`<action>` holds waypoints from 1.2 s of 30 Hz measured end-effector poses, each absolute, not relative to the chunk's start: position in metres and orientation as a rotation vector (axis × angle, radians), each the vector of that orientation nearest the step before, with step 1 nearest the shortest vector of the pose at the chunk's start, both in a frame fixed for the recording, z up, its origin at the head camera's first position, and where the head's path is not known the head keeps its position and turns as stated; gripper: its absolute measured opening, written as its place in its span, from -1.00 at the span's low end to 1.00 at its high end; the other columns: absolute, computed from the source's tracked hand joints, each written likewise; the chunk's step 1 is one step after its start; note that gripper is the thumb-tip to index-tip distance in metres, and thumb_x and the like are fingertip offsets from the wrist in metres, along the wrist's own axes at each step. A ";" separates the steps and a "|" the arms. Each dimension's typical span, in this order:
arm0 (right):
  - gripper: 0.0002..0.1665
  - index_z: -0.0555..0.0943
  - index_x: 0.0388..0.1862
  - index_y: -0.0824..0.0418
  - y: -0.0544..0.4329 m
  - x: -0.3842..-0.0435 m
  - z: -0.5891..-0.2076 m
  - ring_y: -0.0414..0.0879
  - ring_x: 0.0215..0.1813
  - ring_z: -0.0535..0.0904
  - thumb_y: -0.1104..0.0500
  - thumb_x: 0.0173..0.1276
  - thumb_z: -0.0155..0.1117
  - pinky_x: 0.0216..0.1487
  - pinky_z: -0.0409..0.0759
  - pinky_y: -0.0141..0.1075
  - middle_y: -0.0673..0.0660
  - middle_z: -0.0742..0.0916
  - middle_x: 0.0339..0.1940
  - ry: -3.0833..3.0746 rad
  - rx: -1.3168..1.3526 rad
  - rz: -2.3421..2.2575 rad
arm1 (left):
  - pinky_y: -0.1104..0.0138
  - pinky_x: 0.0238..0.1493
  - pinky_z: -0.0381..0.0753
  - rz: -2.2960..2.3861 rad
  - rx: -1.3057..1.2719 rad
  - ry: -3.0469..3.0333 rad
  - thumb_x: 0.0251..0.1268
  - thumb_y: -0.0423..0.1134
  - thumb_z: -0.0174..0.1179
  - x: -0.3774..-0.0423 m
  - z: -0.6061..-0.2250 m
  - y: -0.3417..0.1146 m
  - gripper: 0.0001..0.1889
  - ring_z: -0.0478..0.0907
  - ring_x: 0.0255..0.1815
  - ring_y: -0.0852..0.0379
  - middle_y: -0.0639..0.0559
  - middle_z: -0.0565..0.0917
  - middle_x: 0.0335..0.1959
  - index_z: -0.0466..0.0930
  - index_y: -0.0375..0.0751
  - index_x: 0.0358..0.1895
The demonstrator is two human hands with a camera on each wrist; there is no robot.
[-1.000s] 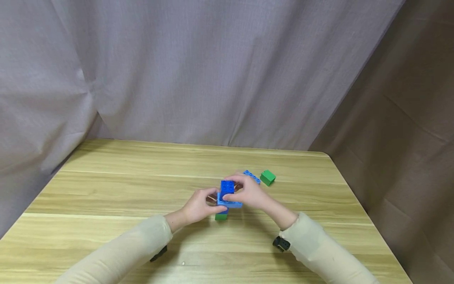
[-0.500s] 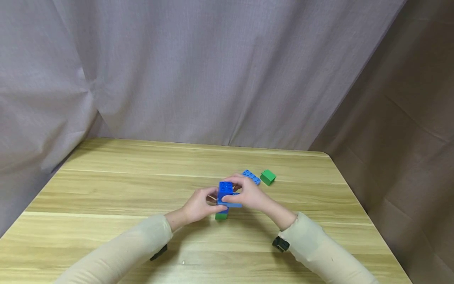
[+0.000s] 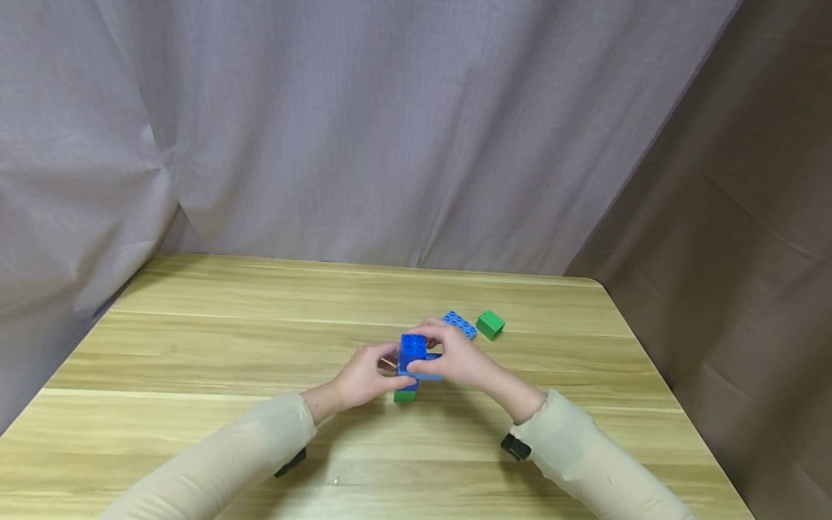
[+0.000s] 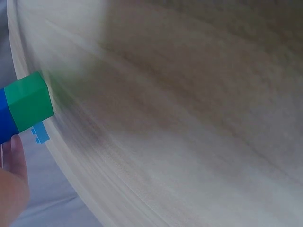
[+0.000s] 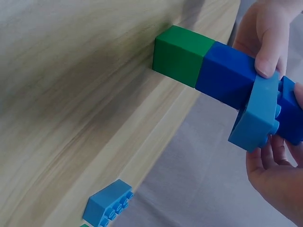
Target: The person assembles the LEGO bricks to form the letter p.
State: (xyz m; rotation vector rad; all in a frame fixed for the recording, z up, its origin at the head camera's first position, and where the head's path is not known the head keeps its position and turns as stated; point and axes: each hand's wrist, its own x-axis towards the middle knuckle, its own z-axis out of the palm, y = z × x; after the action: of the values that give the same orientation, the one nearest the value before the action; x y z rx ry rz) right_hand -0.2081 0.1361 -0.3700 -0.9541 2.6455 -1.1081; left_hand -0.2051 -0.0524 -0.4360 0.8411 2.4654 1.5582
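Observation:
A brick tower stands on the table, with a green brick [image 3: 406, 396] at its foot. On that sits a dark blue brick [image 5: 226, 75], then a longer light blue brick [image 5: 255, 116] that juts out to the right. Another dark blue brick [image 3: 412, 350] is topmost, and my right hand [image 3: 460, 355] pinches it between thumb and fingers. My left hand [image 3: 364, 377] holds the tower from the left, its thumb at the join of the lower dark blue and light blue bricks. In the right wrist view, studs show on the light blue brick beside the top brick.
Behind my right hand lies a loose light blue brick [image 3: 460, 324], studs up. Just right of it is a loose green brick [image 3: 490, 325] on its side. The wooden table [image 3: 260, 325] ends at a grey curtain [image 3: 325, 144] at the back.
The top dark blue brick has shifted slightly left and down onto the end of the light blue brick, with my right hand still gripping it. My left hand stays in place.

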 end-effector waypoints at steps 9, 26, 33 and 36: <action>-0.51 0.55 0.05 0.35 0.136 -0.205 -0.370 -0.01 -0.02 0.53 0.18 0.15 0.38 0.02 0.60 -0.19 0.18 0.60 -0.07 2.660 -0.974 -1.096 | 0.31 -0.08 0.66 1.583 0.844 2.459 0.12 -0.19 0.33 -0.206 -0.438 -0.052 -0.67 0.61 -0.18 0.09 -0.09 0.69 -0.18 0.56 -0.27 -0.08; -0.67 0.66 -0.09 0.24 0.135 -0.208 -0.361 -0.16 -0.16 0.54 0.16 0.16 0.39 -0.08 0.52 -0.37 0.07 0.71 -0.24 2.722 -0.996 -1.184 | 0.43 -0.08 0.64 1.557 0.842 2.472 0.12 -0.18 0.32 -0.205 -0.436 -0.052 -0.64 0.62 -0.16 0.12 -0.04 0.69 -0.16 0.55 -0.26 -0.05; -0.65 0.65 -0.08 0.25 0.131 -0.206 -0.354 -0.18 -0.19 0.55 0.12 0.17 0.38 -0.15 0.54 -0.44 0.06 0.70 -0.21 2.728 -1.004 -1.072 | 0.38 -0.08 0.66 1.570 0.865 2.463 0.13 -0.18 0.32 -0.205 -0.436 -0.053 -0.63 0.63 -0.16 0.08 -0.08 0.69 -0.16 0.54 -0.28 -0.04; -0.63 0.64 -0.06 0.26 0.131 -0.205 -0.353 -0.19 -0.21 0.55 0.12 0.18 0.37 -0.23 0.55 -0.46 0.07 0.69 -0.20 2.711 -0.998 -1.071 | 0.39 -0.08 0.65 1.566 0.868 2.463 0.13 -0.18 0.32 -0.204 -0.436 -0.053 -0.64 0.63 -0.16 0.09 -0.05 0.69 -0.17 0.54 -0.27 -0.04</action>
State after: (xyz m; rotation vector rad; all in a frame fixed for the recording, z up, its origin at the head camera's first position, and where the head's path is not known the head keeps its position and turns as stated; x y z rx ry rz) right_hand -0.2046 0.1307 -0.3533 -0.9978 2.7114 -1.0707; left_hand -0.2044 -0.0532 -0.4361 0.8682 2.4628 1.5665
